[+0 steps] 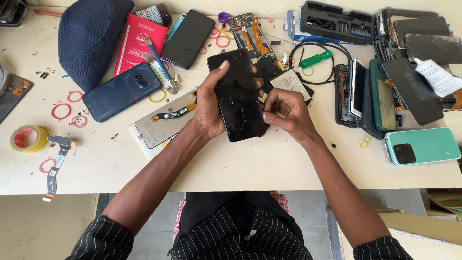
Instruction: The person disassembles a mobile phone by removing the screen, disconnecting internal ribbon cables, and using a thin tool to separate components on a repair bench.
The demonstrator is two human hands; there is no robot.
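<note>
My left hand (208, 106) grips a black phone with a cracked screen (238, 96), holding it face up above the white table (269, 163). The thumb rests near its top left corner. My right hand (286, 110) pinches the phone's right edge with its fingertips. Just behind the phone lie a flat battery or screen part (288, 80) and other opened phone parts, partly hidden by it.
A dark blue phone (120, 91), a blue knit cap (89, 36), a red booklet (137, 41), a loose display panel (163, 123), tape roll (29, 138) and rubber bands lie left. Several phones (385, 91), a mint phone (422, 146), a green screwdriver (315, 59) and a tool case (337, 21) lie right.
</note>
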